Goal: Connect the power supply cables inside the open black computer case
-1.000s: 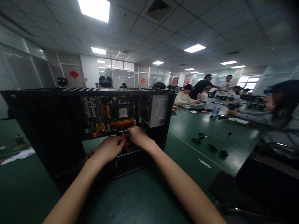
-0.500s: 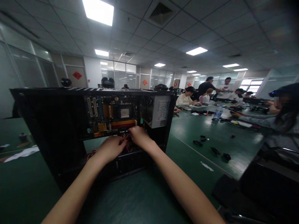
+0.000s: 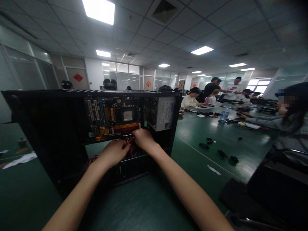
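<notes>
An open black computer case (image 3: 64,175) stands on the green table, its inside facing me. Both hands reach into its lower middle, below the motherboard (image 3: 115,106). My left hand (image 3: 116,151) is closed around a bundle of coloured power cables (image 3: 132,148), mostly red and black. Beside it on the right, my right hand (image 3: 143,138) has its fingers pinched on the same bundle, close under the orange and red memory slots (image 3: 126,127). The fingertips and the cable ends are partly hidden. A grey power supply (image 3: 163,112) with a fan sits at the upper right of the case.
Small black parts (image 3: 221,154) and a white scrap (image 3: 213,169) lie on the table (image 3: 192,173) to the right. Farther back stands a water bottle (image 3: 225,114). A black chair (image 3: 276,179) is at the right; co-workers sit along the tables. White paper (image 3: 20,159) lies at the left.
The view has shifted very slightly, and the case's left edge appears a little farther left. Both hands keep the same place at the cables.
</notes>
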